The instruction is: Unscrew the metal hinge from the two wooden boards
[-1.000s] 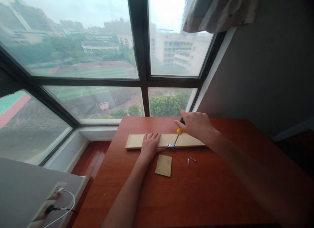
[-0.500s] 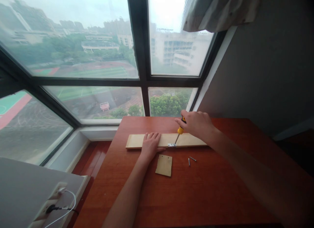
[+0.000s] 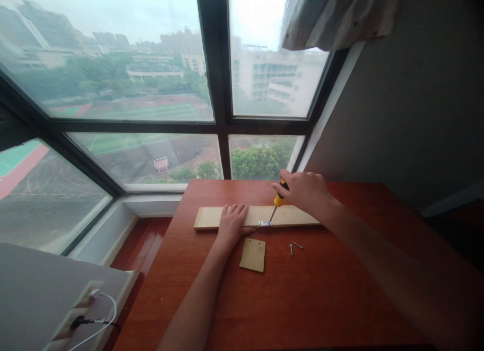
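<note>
A long pale wooden board lies crosswise on the table. My left hand rests flat over it, fingers stretched across the top and thumb pointing right along the front edge. In my right hand, a screwdriver with a yellow and black handle is gripped, its shaft tilted down to the left. The tip meets the right end of a small silver metal bracket at the board's front edge. Whether a screw sits under the tip is too small to tell. My right forearm covers the board's right end.
On the reddish-brown table, in front of the board, lie a small thin wooden plate with holes near its top edge and two screws. Windows stand behind the table. Plugged cables hang at lower left; a dark wall rises at right.
My right hand and the screwdriver handle have shifted very slightly, with the tip still on the bracket. My left hand and the board have not moved.
</note>
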{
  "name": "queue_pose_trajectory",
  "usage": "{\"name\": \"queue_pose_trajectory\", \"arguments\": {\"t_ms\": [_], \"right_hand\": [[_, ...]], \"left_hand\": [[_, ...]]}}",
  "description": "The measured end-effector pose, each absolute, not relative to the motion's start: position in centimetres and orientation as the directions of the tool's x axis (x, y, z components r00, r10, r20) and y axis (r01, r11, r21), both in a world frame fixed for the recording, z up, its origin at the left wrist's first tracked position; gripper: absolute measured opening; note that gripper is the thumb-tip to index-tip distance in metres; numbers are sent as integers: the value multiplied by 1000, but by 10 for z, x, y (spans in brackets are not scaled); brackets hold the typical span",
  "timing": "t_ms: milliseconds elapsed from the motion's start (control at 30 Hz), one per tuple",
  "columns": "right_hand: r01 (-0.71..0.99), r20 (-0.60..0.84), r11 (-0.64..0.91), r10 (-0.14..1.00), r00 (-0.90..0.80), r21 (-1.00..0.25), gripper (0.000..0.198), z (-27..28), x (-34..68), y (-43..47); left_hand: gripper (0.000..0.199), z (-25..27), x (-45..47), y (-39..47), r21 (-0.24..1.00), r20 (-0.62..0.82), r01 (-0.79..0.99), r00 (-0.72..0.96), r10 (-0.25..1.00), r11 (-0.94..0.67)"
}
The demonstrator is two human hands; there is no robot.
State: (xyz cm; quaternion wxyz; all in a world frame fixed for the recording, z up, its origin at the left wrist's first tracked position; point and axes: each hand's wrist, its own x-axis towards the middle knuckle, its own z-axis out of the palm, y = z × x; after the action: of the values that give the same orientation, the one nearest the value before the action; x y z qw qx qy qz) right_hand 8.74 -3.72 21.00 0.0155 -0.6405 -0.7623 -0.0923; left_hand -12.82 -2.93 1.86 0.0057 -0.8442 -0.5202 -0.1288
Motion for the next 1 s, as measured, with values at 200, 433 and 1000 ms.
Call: {"name": "queue_pose_trajectory", "arguments": {"t_ms": [200,433,1000], "right_hand": [[911,130,388,919,-372,-137,45,211,92,-38],[951,166,300,944,-286,-71,34,210,86,-38],[946,137,323,937,-321,3,36,210,91,-37]], "left_hand": [[65,19,-128,-29,131,221,877,429,876,-463],[63,18,-129,-30,129,244,875,429,870,-467],[65,20,-129,-30,129,229,874,433,872,-468]]}}
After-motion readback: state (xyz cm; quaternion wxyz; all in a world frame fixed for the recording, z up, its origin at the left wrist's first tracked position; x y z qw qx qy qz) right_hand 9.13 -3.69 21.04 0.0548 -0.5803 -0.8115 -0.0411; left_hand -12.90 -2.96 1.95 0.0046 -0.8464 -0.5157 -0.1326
